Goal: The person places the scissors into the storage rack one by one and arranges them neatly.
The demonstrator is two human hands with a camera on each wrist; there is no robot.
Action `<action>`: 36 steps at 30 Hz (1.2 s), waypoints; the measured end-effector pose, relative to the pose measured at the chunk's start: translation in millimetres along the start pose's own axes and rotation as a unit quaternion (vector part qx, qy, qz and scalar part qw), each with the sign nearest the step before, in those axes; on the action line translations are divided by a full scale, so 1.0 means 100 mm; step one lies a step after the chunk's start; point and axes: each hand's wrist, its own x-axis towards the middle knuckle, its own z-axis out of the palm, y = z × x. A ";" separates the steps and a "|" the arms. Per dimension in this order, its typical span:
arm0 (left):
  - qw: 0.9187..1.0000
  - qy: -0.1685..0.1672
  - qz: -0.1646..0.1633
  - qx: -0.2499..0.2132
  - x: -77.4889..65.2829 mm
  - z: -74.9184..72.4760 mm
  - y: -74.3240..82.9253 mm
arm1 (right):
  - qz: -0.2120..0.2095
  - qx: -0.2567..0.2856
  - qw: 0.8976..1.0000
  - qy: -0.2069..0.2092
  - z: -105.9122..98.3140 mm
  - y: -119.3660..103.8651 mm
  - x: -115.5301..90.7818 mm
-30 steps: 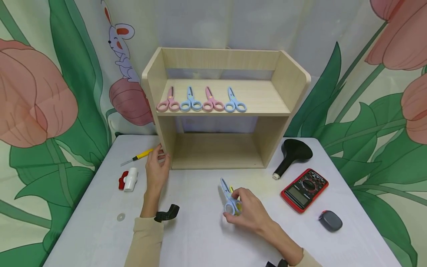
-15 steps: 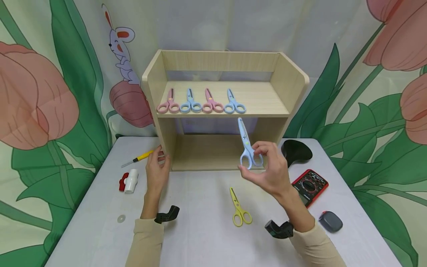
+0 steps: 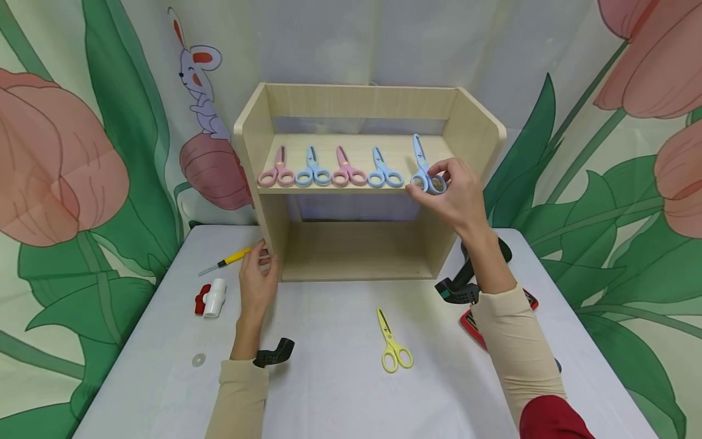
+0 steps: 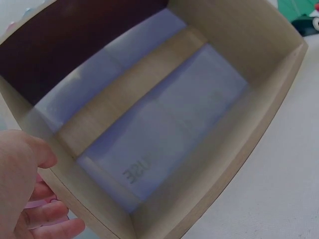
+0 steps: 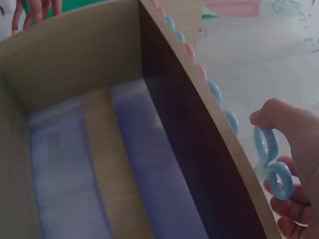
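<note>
My right hand (image 3: 457,192) pinches a pair of light blue scissors (image 3: 420,155) by the handle loops, blades pointing up and back, at the right part of the wooden shelf's (image 3: 362,100) upper board. In the right wrist view, thumb and fingers flank the blue loops (image 5: 270,166) by the board's edge. Left of them lies a row: pink scissors (image 3: 281,163), blue scissors (image 3: 312,163), pink scissors (image 3: 343,162) and blue scissors (image 3: 381,163). Against the shelf's left side rests my left hand (image 3: 259,283), its thumb at the panel's front edge (image 4: 65,194) and fingers outside.
Yellow scissors (image 3: 392,344) lie on the white table in front. At left are a yellow-handled screwdriver (image 3: 233,257), a white pipe fitting with a red handle (image 3: 215,297) and a small disc (image 3: 198,360). My right arm partly covers a red multimeter (image 3: 471,328) and a black object (image 3: 505,250).
My right hand has lifted the blue scissors off the table, away from the yellow pair, and carried them up to the upper board. The left hand has stayed at the shelf's side.
</note>
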 end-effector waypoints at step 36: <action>1.000 -0.001 0.004 0.003 0.00 0.00 -0.02 | -0.063 0.005 0.996 -0.065 0.24 0.30 -1.18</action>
